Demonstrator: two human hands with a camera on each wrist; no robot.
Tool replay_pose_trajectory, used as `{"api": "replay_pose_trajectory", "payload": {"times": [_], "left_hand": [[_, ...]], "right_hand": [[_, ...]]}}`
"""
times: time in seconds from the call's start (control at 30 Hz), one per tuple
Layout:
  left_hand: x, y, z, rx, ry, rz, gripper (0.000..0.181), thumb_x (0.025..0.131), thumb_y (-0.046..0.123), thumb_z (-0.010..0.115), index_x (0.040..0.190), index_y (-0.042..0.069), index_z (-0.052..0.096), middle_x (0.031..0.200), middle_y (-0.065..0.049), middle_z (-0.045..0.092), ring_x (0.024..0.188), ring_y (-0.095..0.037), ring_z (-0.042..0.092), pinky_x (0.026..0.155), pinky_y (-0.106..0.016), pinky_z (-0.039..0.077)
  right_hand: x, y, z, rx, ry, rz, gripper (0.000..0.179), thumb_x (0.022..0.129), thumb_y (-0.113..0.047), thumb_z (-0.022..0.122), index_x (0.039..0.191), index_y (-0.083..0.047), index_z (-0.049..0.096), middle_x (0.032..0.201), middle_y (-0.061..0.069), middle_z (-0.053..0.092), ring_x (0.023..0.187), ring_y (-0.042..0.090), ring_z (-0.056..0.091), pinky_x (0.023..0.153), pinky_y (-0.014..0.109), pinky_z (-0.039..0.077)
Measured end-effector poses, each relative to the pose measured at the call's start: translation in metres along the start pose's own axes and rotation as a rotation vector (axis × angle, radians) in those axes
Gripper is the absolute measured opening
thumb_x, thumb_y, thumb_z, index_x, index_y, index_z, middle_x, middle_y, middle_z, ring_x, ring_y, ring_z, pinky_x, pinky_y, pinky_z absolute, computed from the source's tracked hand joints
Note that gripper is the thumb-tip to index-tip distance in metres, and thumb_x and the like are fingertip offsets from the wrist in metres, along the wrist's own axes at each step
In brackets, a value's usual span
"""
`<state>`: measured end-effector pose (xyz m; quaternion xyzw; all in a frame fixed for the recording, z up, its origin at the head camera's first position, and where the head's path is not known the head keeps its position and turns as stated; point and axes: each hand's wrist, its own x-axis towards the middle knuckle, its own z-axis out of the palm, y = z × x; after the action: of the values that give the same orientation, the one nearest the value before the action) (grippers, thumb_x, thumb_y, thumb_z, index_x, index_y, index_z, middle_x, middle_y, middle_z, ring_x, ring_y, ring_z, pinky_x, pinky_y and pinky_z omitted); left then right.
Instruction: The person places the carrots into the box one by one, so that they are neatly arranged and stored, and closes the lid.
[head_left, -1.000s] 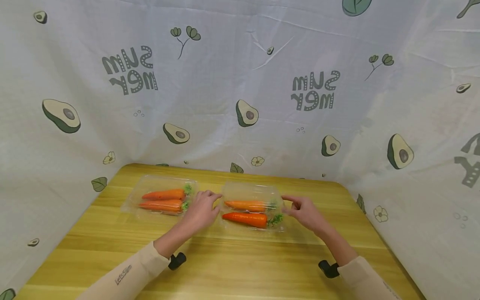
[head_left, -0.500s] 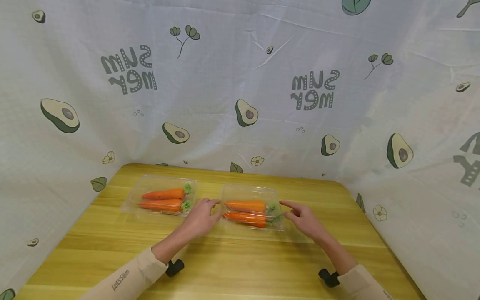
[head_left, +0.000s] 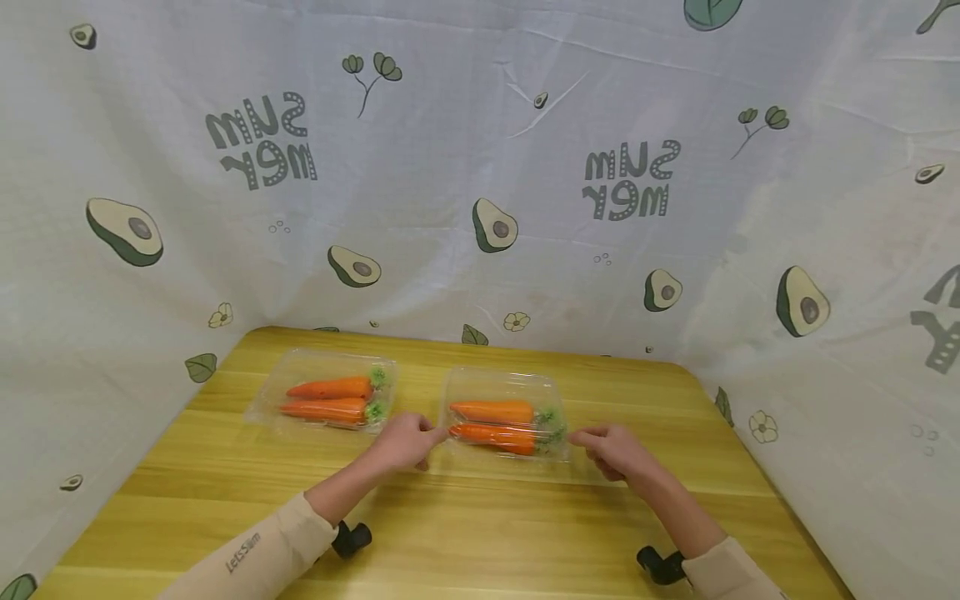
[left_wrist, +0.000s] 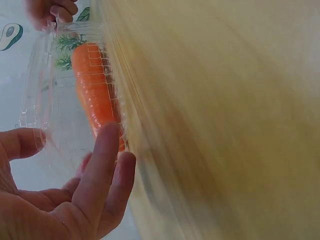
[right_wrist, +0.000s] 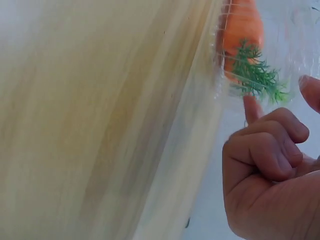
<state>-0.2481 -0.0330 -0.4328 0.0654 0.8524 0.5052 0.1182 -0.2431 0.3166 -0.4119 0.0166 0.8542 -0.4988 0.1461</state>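
Two carrots with green tops, one a front carrot (head_left: 491,437) and one a back carrot (head_left: 491,411), lie inside a clear plastic clamshell box (head_left: 502,385), its lid down over them. At the box's front left corner my left hand (head_left: 405,442) pinches the edge between thumb and index finger. In the left wrist view the left thumb (left_wrist: 25,143) lies against the clear plastic, the other fingers loosely bent. My right hand (head_left: 615,450) pinches the front right edge. The right wrist view shows its index finger (right_wrist: 251,109) at the box end, with the remaining fingers curled.
A second clear clamshell box (head_left: 322,360) with two carrots (head_left: 326,408) sits to the left on the wooden table (head_left: 480,533). A printed cloth (head_left: 420,208) hangs behind and at both sides. Black wrist-worn devices (head_left: 352,540) show below the forearms.
The lid has come down over the front carrot. Both hands have moved from the box's sides toward its front corners. The left box has stayed put.
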Motion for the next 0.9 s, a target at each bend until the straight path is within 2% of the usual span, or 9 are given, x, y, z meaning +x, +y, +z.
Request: {"api": "replay_pose_trajectory", "payload": {"times": [0.07,0.13,0.2,0.37,0.57,0.73,0.9], "left_hand": [[0.0017,-0.0021,0.0000,-0.121,-0.057,-0.039,0.033,0.101,0.028,0.060,0.090,-0.002,0.066,0.068,-0.006,0.054,0.060,-0.016,0.060,0.065,-0.035,0.059],[0.0028,-0.0032,0.0001,-0.219,-0.095,-0.068,0.033,0.101,0.025,0.058,0.090,-0.005,0.066,0.069,-0.005,0.051,0.059,-0.015,0.056,0.064,-0.034,0.061],[0.0028,-0.0037,0.0002,-0.266,-0.118,-0.085,0.033,0.101,0.023,0.057,0.092,-0.006,0.069,0.075,-0.006,0.056,0.064,-0.014,0.054,0.063,-0.034,0.061],[0.0016,-0.0044,0.0000,-0.294,-0.132,-0.108,0.030,0.097,0.023,0.060,0.100,-0.004,0.074,0.089,-0.009,0.063,0.077,-0.017,0.057,0.060,-0.030,0.058],[0.0016,-0.0041,-0.0011,-0.351,-0.138,-0.109,0.027,0.095,0.021,0.064,0.099,-0.004,0.075,0.083,-0.004,0.059,0.070,-0.014,0.052,0.054,-0.025,0.051],[0.0027,-0.0034,-0.0017,-0.378,-0.141,-0.111,0.027,0.095,0.019,0.064,0.100,-0.005,0.075,0.082,-0.002,0.057,0.072,-0.013,0.050,0.057,-0.024,0.051],[0.0044,-0.0030,-0.0012,-0.387,-0.133,-0.130,0.026,0.093,0.016,0.066,0.102,-0.007,0.074,0.075,0.000,0.051,0.069,-0.013,0.049,0.059,-0.024,0.051]], "right_hand": [[-0.0009,0.0011,-0.0006,0.027,-0.039,0.010,0.034,0.095,-0.034,0.069,0.091,0.000,0.068,0.050,-0.006,0.027,0.044,0.010,0.020,0.044,0.025,0.024],[-0.0012,0.0019,-0.0010,0.059,-0.081,0.023,0.033,0.094,-0.032,0.069,0.080,-0.003,0.063,0.051,-0.006,0.027,0.044,0.009,0.021,0.045,0.025,0.024],[-0.0015,0.0032,-0.0012,0.089,-0.122,0.022,0.030,0.095,-0.030,0.068,0.087,-0.001,0.068,0.052,-0.006,0.027,0.045,0.009,0.021,0.045,0.025,0.024],[-0.0006,0.0062,0.0000,0.133,-0.179,0.011,0.034,0.098,-0.028,0.064,0.101,0.005,0.070,0.053,-0.008,0.028,0.046,0.008,0.021,0.045,0.023,0.024],[0.0014,0.0082,0.0007,0.174,-0.214,0.006,0.038,0.101,-0.027,0.059,0.110,0.008,0.069,0.052,-0.009,0.028,0.045,0.006,0.020,0.044,0.023,0.023],[0.0008,0.0058,0.0010,0.199,-0.239,-0.005,0.038,0.102,-0.025,0.057,0.113,0.010,0.067,0.051,-0.010,0.028,0.044,0.006,0.019,0.044,0.023,0.023],[-0.0008,0.0057,0.0013,0.220,-0.239,-0.016,0.031,0.101,-0.023,0.059,0.107,0.006,0.069,0.053,-0.009,0.027,0.046,0.008,0.018,0.047,0.025,0.022]]}}
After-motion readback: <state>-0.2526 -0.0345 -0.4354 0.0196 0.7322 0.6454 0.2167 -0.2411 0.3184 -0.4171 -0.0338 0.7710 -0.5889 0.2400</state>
